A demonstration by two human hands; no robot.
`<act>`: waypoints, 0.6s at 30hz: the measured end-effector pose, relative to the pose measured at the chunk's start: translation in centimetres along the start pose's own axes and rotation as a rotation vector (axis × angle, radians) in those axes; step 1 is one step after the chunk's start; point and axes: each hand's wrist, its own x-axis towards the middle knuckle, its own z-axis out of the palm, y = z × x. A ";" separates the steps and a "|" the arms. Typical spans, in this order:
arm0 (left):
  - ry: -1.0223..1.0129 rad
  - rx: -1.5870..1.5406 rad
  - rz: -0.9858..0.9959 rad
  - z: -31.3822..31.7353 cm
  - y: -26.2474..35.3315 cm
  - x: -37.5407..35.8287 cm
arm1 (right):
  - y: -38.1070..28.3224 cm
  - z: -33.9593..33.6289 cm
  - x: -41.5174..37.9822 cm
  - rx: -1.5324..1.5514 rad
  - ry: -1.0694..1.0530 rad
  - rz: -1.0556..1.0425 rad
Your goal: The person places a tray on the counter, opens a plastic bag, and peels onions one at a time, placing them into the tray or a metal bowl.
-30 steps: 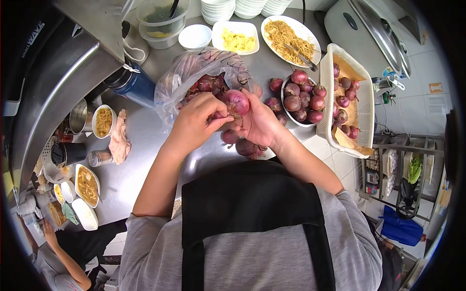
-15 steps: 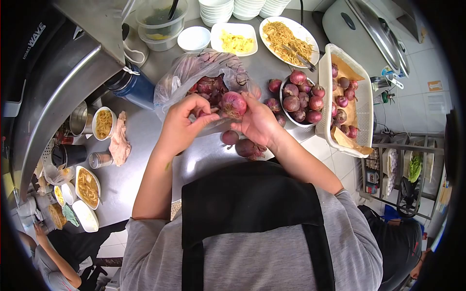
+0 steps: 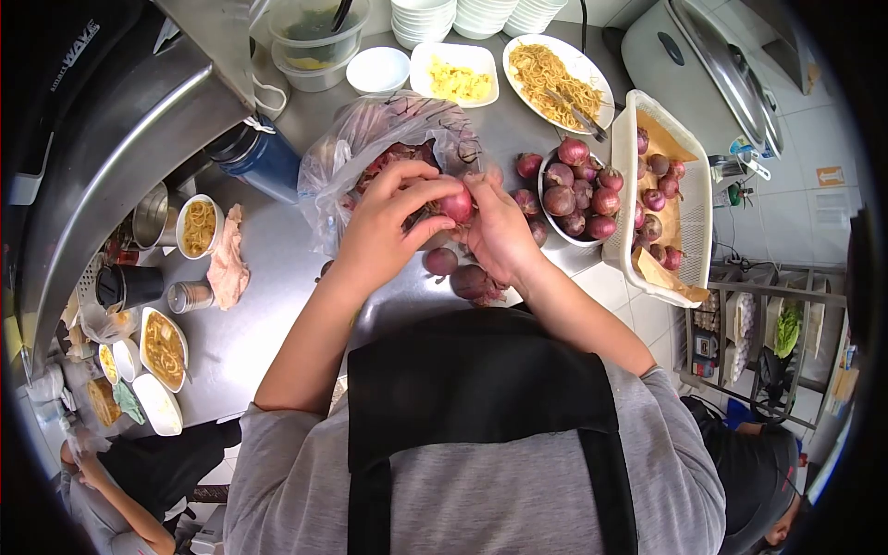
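Note:
A red onion (image 3: 454,205) is held between my two hands, over the near edge of an open clear plastic bag (image 3: 319,157). My right hand (image 3: 499,231) grips its right side. My left hand (image 3: 384,227) reaches across from the left, its bent fingers and thumb closed against the onion's skin. Dark red onion skins (image 3: 407,155) lie in the bag's mouth. Below my hands, a small red onion (image 3: 440,262) and a larger one with loose skin (image 3: 470,281) rest on the steel counter. To the right stands a white bowl (image 3: 552,222) heaped with red onions.
A cream plastic basket (image 3: 622,176) with paper and onions stands at the right. Behind are a plate of noodles (image 3: 546,79), a dish of yellow pieces (image 3: 458,80) and stacked bowls (image 3: 421,23). A blue container (image 3: 259,165) and food bowls line the left. Other people are at both sides.
My left hand has moved right and closed over the onion, covering much of it. My right hand has turned inward around the onion. The camera view has shifted slightly.

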 end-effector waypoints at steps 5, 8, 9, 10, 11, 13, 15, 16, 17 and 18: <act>0.007 -0.076 0.006 -0.2 0.0 0.0 | 3.2 -2.5 1.8 -0.466 -0.058 -0.262; 0.023 -0.129 -0.019 -0.2 -0.1 -0.2 | 1.8 -1.6 1.1 -0.233 -0.065 -0.121; 0.049 -0.141 -0.033 -0.2 0.1 -0.3 | 0.8 -0.9 0.6 -0.011 -0.076 0.028; 0.074 -0.154 -0.047 -0.1 0.2 -0.3 | 0.2 -0.5 0.2 -0.011 -0.075 0.029; 0.074 -0.155 -0.047 -0.1 0.1 -0.3 | -0.4 0.0 0.0 0.029 -0.072 0.073; 0.106 -0.101 0.025 -0.2 0.1 -0.4 | -0.6 0.0 -0.1 0.069 -0.068 0.117; 0.107 -0.140 0.011 0.0 -0.1 -0.6 | -0.3 -0.4 0.0 0.179 -0.100 0.148; 0.108 -0.180 -0.004 0.1 -0.2 -0.8 | -0.2 -0.5 0.1 0.179 -0.100 0.147; 0.108 -0.180 -0.003 0.4 -0.4 -1.0 | -0.1 -0.7 0.3 0.230 -0.085 0.154; 0.166 -0.365 -0.097 0.8 -0.6 -1.1 | -0.1 -0.7 0.3 0.281 -0.072 0.160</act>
